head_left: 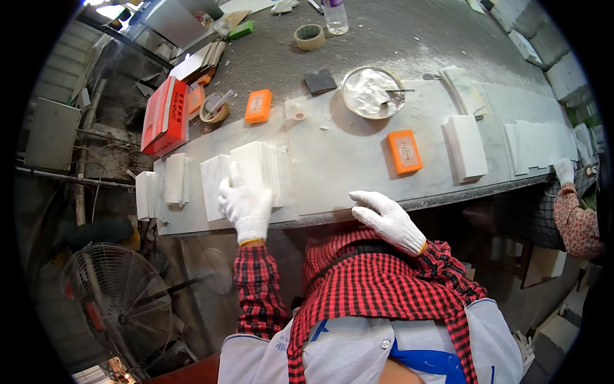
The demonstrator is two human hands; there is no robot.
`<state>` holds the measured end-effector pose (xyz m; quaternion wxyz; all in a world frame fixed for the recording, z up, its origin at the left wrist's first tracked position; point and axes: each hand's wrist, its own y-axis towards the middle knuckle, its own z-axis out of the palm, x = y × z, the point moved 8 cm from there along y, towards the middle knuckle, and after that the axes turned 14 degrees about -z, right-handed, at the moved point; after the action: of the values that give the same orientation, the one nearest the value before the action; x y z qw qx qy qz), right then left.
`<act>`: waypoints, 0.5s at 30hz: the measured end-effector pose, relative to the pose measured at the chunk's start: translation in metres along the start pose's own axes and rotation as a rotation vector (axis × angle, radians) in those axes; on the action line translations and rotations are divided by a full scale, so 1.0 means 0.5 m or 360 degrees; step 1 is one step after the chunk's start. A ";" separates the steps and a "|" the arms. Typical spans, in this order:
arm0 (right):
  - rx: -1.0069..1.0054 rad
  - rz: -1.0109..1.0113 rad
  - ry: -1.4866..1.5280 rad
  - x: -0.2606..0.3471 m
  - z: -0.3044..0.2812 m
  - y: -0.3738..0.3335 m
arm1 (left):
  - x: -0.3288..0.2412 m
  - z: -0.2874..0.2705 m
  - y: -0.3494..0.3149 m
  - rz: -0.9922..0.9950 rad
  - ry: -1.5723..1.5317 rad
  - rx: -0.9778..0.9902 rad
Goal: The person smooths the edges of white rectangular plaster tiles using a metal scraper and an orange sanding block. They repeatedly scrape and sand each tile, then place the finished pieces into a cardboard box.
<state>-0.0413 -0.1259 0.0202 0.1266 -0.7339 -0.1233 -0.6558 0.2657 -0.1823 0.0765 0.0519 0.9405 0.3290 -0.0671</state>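
Note:
My left hand (pixel 246 208), in a white knitted glove, lies over the near edges of some thin white tiles. Its fingers reach out between a leaning tile (pixel 215 182) and a thicker stack of white tiles (pixel 259 163); whether they pinch one is hard to see. With fingers stretched and thumb apart, my gloved right hand (pixel 387 221) is at the near edge of the pale slab (pixel 326 173), holding nothing. Beyond it lies an orange box (pixel 405 152). A stack of white tiles (pixel 465 148) stands to the right of that box.
A bowl (pixel 344 102) of white paste with a stick stands further back. Past it are a tape roll (pixel 309 37) and a clear bottle (pixel 335 18). At left are a red carton (pixel 165 118) and a floor fan (pixel 121 313). Another person's gloved hand (pixel 565 171) is at far right.

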 end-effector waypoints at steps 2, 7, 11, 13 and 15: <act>-0.0002 -0.0003 0.0094 -0.008 -0.017 -0.007 | 0.010 0.002 0.008 -0.0036 -0.0141 0.0028; 0.0107 0.0315 0.0484 -0.037 -0.019 0.000 | 0.050 0.035 0.053 -0.0121 -0.1192 0.0660; 0.0074 0.0355 0.0833 -0.037 0.006 0.038 | 0.030 -0.016 0.026 -0.0366 -0.1686 0.0974; 0.0078 0.0363 0.0970 -0.029 0.030 0.063 | 0.047 -0.018 0.039 -0.0331 -0.1873 0.1026; 0.0089 0.0412 0.1064 0.001 0.056 0.095 | 0.048 -0.019 0.043 -0.0284 -0.2125 0.1182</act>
<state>0.0011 -0.1605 0.0166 0.2619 -0.4845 0.0009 -0.8347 0.2987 -0.1827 0.0830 -0.0853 0.6262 0.2585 -0.7306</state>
